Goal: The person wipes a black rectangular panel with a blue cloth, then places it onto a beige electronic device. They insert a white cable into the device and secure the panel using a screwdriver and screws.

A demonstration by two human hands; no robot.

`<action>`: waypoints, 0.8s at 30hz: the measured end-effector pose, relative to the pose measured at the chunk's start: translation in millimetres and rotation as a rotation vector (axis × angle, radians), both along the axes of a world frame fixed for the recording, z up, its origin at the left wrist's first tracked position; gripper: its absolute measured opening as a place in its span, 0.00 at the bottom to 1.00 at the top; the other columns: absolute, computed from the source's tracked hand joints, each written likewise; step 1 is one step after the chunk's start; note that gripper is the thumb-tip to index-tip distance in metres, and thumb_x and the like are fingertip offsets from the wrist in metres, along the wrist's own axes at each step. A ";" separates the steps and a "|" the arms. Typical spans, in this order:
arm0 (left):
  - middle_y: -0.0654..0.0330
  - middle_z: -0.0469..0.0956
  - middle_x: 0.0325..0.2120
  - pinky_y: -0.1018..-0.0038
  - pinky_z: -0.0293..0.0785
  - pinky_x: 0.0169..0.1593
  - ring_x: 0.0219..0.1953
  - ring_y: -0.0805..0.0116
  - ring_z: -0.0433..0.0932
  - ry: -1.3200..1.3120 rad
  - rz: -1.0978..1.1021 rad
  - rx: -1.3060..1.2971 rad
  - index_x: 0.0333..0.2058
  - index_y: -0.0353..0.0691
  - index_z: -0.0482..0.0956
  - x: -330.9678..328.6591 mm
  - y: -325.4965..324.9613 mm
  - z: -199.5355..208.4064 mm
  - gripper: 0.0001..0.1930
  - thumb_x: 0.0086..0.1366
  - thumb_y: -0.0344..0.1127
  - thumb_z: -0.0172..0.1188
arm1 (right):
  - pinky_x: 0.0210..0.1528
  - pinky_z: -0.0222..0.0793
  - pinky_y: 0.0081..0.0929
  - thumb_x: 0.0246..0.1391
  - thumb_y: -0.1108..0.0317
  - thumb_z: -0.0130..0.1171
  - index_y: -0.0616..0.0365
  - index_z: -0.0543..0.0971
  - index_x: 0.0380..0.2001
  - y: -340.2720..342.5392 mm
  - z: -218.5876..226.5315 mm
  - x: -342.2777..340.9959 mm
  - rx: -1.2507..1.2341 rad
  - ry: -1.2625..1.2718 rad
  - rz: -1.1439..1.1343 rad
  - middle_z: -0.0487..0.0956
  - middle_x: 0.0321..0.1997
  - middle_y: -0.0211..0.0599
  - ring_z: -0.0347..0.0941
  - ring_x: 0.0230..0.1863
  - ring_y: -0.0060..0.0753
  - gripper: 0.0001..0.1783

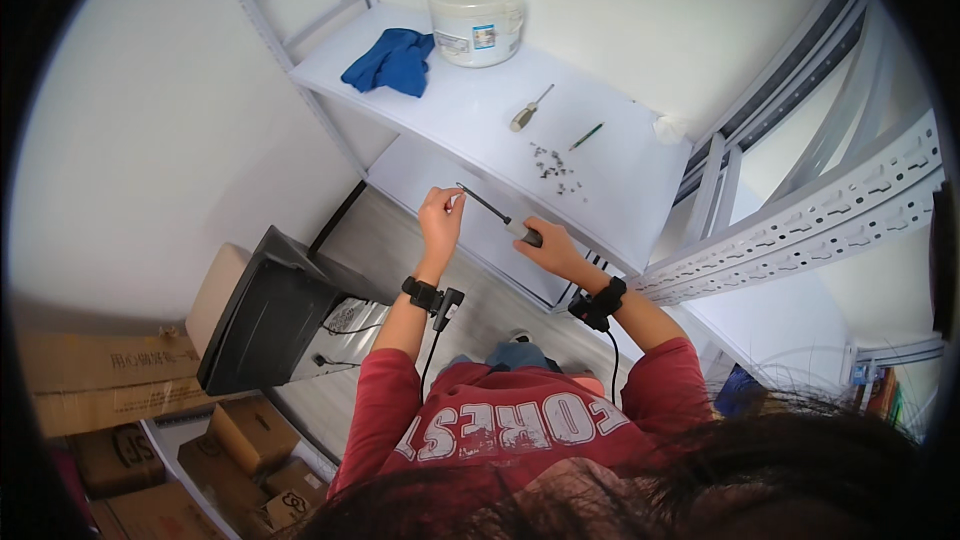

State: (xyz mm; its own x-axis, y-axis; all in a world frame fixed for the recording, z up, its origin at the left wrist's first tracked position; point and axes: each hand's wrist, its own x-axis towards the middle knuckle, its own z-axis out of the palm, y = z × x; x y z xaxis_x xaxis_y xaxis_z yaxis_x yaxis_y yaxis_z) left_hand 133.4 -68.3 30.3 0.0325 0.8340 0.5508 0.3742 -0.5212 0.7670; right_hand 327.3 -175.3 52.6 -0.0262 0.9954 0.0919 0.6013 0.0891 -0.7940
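Note:
My right hand [553, 248] is closed round the grey handle of a screwdriver [487, 205], whose long dark shaft points up and left. At the shaft's far end, my left hand [440, 225] is pinched, fingertips against or right by the tip. Whether a small part sits between those fingers is too small to tell. Both hands are in the air before the front edge of a white shelf [470, 110]. On that shelf lie a second screwdriver [524, 117] with a pale handle, a dark green pencil [586, 136] and a scatter of small metal screws or fittings [552, 166].
A white lidded bucket [478, 25] and a crumpled blue cloth [393, 62] are at the shelf's far left. Perforated metal uprights [800, 210] rise at right. A black bin-like container [265, 315] and cardboard boxes [250, 433] stand at lower left. Cables hang from both wrist straps.

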 end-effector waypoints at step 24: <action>0.57 0.65 0.17 0.71 0.65 0.25 0.18 0.65 0.68 -0.007 0.279 -0.006 0.31 0.37 0.82 -309.1 -164.0 1.1 0.07 0.52 0.23 0.59 | 0.28 0.62 0.39 0.49 0.57 0.59 0.64 0.72 0.30 -107.6 -12.4 -277.4 0.048 -0.054 0.368 0.73 0.23 0.50 0.69 0.26 0.54 0.18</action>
State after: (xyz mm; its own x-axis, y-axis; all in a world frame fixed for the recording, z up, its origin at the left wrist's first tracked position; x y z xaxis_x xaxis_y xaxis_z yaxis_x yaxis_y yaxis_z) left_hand -175.7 -232.4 31.4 -0.2029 0.8135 0.5450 0.4975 -0.3938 0.7729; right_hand 49.9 -282.9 40.2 -0.3878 0.9129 0.1271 0.5632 0.3439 -0.7514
